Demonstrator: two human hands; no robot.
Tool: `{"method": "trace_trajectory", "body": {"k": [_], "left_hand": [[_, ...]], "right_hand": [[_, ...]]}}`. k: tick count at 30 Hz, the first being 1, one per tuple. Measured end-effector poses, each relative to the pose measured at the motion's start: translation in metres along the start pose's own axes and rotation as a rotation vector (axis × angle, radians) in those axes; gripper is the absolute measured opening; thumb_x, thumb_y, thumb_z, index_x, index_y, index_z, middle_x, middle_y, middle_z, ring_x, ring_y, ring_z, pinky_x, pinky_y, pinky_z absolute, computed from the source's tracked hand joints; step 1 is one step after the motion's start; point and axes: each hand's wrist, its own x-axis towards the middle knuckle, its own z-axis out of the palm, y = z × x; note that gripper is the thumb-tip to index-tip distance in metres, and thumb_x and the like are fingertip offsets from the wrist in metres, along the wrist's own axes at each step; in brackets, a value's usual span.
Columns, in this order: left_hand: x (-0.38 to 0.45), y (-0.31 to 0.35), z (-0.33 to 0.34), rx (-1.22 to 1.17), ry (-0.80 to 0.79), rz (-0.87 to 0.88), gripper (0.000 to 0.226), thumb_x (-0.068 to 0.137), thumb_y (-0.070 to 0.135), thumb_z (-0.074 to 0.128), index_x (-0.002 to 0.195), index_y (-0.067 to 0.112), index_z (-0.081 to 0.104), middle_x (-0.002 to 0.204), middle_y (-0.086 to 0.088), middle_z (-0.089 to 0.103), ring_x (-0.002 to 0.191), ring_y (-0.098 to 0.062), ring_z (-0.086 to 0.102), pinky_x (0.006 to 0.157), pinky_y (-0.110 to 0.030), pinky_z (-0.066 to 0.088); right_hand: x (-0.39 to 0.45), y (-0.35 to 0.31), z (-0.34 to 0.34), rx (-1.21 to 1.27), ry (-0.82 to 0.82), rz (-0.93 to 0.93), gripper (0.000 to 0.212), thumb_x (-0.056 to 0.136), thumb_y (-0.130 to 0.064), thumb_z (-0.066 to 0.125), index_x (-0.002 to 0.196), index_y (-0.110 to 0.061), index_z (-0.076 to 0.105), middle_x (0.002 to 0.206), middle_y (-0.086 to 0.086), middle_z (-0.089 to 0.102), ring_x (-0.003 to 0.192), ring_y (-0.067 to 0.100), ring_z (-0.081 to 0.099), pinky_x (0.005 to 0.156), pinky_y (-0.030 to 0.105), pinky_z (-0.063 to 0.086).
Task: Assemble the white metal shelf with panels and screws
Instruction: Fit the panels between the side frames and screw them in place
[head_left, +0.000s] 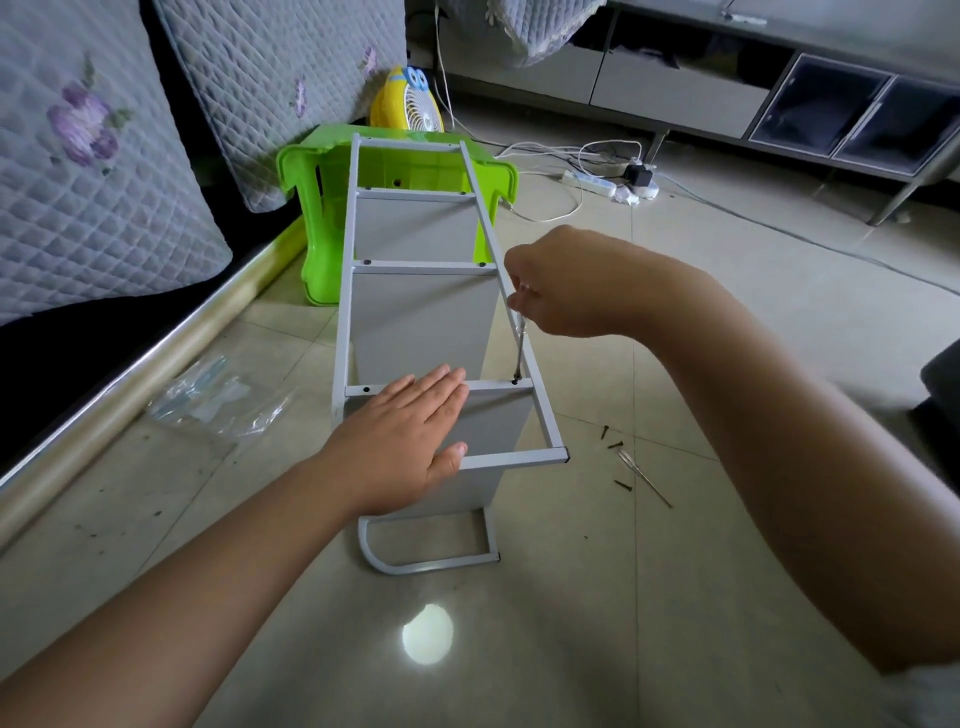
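Base loop: the curved foot of the white metal shelf lies nearest on the tiled floor, so the shelf is on its side with its far end resting on a green plastic stool.
Left hand: the left hand lies flat and open on the frame, fingers together across the near crossbar, thumb by the end bar; it grips nothing, only presses down.
Loose hardware: 3 dark screws and a thin metal tool lie on the floor just right of the frame's near corner.
Right hand: the right hand is closed around the top of a slim screwdriver.
Thing and grip: the screwdriver runs down from the fist to a screw at the right end of the near crossbar, beside the right rail; the tip seems seated in the head, though it is too small to be sure.
Progress: 4 crossbars span the rails, with dark screw heads showing at most joints and grey panels hanging below; I judge the job well along, this joint being tightened.
Left to do: probably the near end bar, given the spare screws.
Beyond: a yellow fan stands behind the stool.
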Motion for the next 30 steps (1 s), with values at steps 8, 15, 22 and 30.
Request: {"method": "trace_trajectory", "body": {"k": [8,15,22,30], "left_hand": [[0.001,-0.003,-0.002,-0.021,-0.016,0.000,0.100,0.054,0.052,-0.025,0.146,0.013,-0.018,0.153,0.001,-0.023,0.123,0.001,-0.030,0.103,-0.019,-0.018],[0.001,-0.003,0.000,-0.021,-0.016,-0.008,0.102,0.053,0.053,-0.026,0.146,0.014,-0.016,0.150,0.005,-0.027,0.136,-0.002,-0.025,0.107,-0.019,-0.016],[0.001,-0.001,0.000,-0.011,-0.020,-0.012,0.101,0.053,0.053,-0.025,0.146,0.014,-0.017,0.153,0.002,-0.023,0.139,-0.006,-0.022,0.106,-0.020,-0.017],[0.001,-0.002,0.001,-0.010,-0.022,-0.006,0.099,0.055,0.053,-0.026,0.145,0.014,-0.019,0.153,0.002,-0.024,0.125,0.002,-0.030,0.104,-0.021,-0.019]], "right_hand": [[-0.001,0.010,0.002,-0.064,-0.010,0.081,0.035,0.099,-0.026,0.031,0.103,0.000,0.055,0.109,0.018,0.055,0.102,0.034,0.052,0.076,0.032,0.036],[-0.008,0.017,0.008,0.099,-0.075,-0.012,0.012,0.098,-0.012,0.032,0.104,-0.005,0.039,0.080,0.004,0.041,0.072,0.020,0.037,0.066,0.024,0.023],[-0.009,0.020,0.003,-0.039,-0.045,-0.069,0.026,0.098,-0.020,0.039,0.113,-0.001,0.046,0.105,0.020,0.056,0.086,0.033,0.051,0.070,0.034,0.037],[-0.006,0.012,0.001,-0.215,-0.029,-0.031,0.034,0.100,-0.023,0.031,0.110,-0.001,0.056,0.094,0.015,0.053,0.100,0.032,0.053,0.075,0.032,0.037]]}}
